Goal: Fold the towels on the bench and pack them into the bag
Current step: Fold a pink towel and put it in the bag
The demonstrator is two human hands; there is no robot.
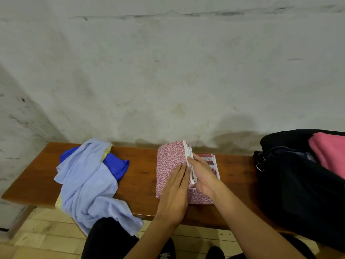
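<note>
Midway along the bench (141, 176), a red-and-white patterned towel (170, 161) lies partly folded. Her left hand (174, 193) rests flat on its near half, fingers straight, while the right hand (202, 176) grips the raised white-edged fold just beside those fingertips. Toward the left end, a heap of pale blue, dark blue and yellow towels (89, 180) spills over the front edge. At the right end sits the black bag (298, 184), open, a pink towel (328, 154) inside.
</note>
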